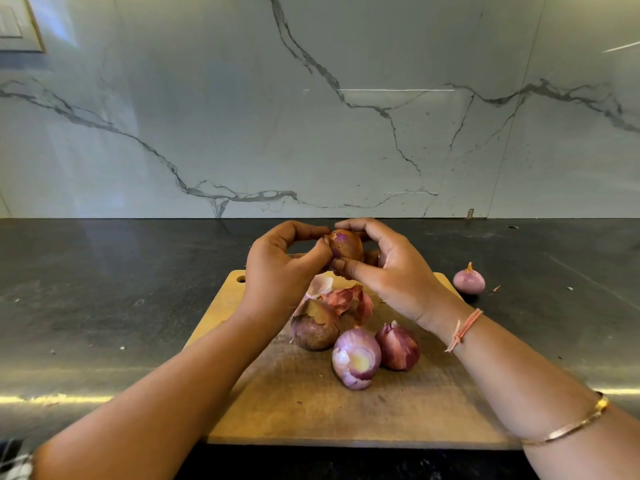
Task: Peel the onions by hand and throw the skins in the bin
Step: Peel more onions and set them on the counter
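Obs.: wooden cutting board (294, 410) lies on the dark table (104, 289). Its near edge runs close to the table's front edge; its far edge stops short of the marble wall (311, 116). Broad bare table lies left of the board, with a narrower strip behind it. To the right, a peeled onion (469, 279) sits on the table just off the board's far right corner, a small scrap of skin near it. Both hands are raised over the far end of the board and meet around the held onion (346, 245), which is in the air, clear of the board. Left hand (277, 268): grip pinches at the onion's left side, thumb and fingertips closed on it. Right hand (391, 268): grip wraps the onion, fingers curled over the top, thumb underneath. On the board, mid-area: brown-skinned onion (314, 327) at left, partly peeled onion (356, 358) with a pale patch showing nearest the viewer, purple onion (398, 346) close against its right side. Loose skins (349, 301) are heaped just behind these three, below the hands. Thread band (464, 329) on the right wrist; thin bangle (568, 426) further up that forearm.
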The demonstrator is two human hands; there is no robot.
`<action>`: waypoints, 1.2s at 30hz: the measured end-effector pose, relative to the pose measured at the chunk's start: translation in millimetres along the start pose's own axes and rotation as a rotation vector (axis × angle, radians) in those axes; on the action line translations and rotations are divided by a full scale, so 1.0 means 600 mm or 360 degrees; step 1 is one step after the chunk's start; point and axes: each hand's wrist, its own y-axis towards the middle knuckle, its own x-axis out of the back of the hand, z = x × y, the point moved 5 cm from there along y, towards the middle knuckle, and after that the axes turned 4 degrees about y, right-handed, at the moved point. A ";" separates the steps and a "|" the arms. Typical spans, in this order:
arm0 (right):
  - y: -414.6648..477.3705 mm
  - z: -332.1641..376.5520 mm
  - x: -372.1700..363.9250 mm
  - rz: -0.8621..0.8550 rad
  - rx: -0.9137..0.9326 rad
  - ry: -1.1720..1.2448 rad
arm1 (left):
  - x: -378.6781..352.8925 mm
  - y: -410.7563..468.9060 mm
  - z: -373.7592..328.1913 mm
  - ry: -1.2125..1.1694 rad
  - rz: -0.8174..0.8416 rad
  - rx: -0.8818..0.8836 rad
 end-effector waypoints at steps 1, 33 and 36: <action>0.000 0.000 0.000 0.0003 -0.0003 0.0001 | 0.001 0.000 -0.001 0.0028 -0.0007 -0.0018; -0.009 0.015 0.001 -0.0010 0.0013 -0.0053 | 0.002 0.001 -0.005 0.0051 0.0071 -0.0083; -0.010 0.014 -0.001 -0.0007 0.0004 -0.0067 | 0.001 0.001 -0.006 0.0110 0.0059 -0.0094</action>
